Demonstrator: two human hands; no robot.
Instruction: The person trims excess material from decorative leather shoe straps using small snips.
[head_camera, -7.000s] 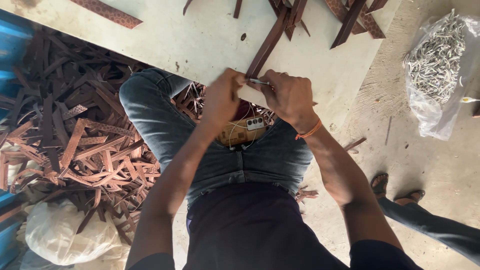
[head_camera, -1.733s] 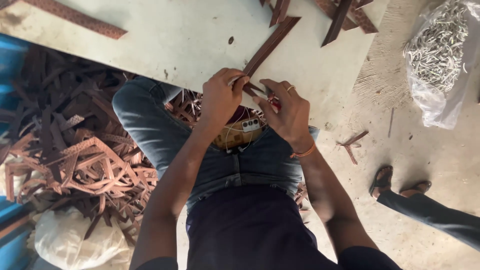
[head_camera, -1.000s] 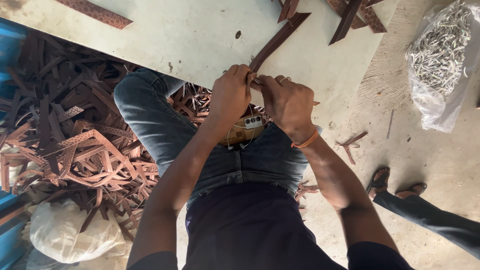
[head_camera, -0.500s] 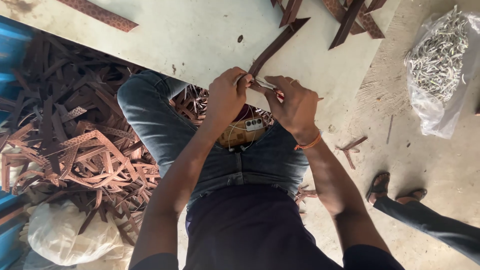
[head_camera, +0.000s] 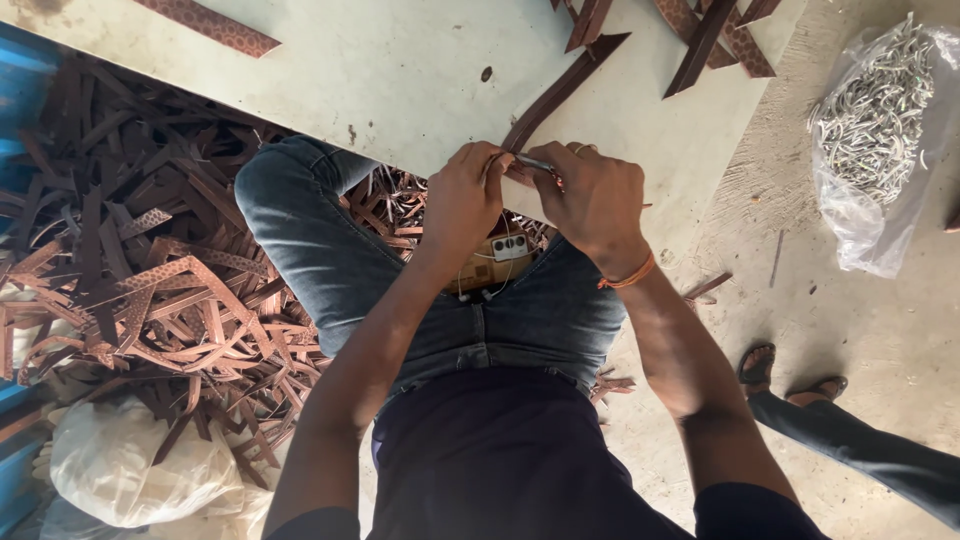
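Frame centre, nearest: my left hand (head_camera: 462, 200) and right hand (head_camera: 598, 200), fingers curled, pinching the near end of a brown strap (head_camera: 560, 92) together with a small metal piece (head_camera: 535, 162); which hand clamps which, I cannot tell. The strap's long axis runs from both hands toward the upper right across the pale desk (head_camera: 380, 70). Left: heap of strap offcuts (head_camera: 150, 280). Upper right: bag of metal fittings (head_camera: 872, 130).

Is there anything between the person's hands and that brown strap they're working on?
Nothing visible. The left hand and right hand both grip the near end of the brown strap directly, with a small metal piece held against it between them.
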